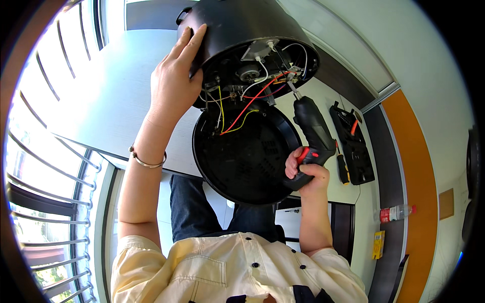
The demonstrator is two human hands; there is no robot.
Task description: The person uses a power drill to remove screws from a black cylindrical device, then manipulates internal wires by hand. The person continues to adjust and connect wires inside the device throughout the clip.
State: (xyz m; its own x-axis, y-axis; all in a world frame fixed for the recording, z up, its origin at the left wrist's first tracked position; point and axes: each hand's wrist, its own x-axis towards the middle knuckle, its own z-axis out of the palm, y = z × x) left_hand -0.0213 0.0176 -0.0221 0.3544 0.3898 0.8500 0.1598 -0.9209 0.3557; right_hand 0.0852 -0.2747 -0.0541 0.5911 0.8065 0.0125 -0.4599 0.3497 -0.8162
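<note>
A black round electric cooker body (pixel 237 22) lies tilted on its side, with its wired underside facing me. My left hand (pixel 174 86) lies with fingers stretched out against its left side. Below it is a detached round black base cover (pixel 237 166), still joined by red and yellow wires (pixel 251 103). My right hand (pixel 310 177) is wrapped round the handle of a black and red cordless screwdriver (pixel 311 118). The screwdriver's bit points into the right part of the underside, near the wire ends. Whether it touches a screw there, I cannot tell.
On the right of the pale table lie an open black tool case (pixel 353 146) with orange-handled pliers (pixel 355 126) and a yellow-black screwdriver (pixel 343 169). Farther right are a plastic bottle (pixel 395 213) and a small yellow box (pixel 378 245). A barred window (pixel 48 202) is at left.
</note>
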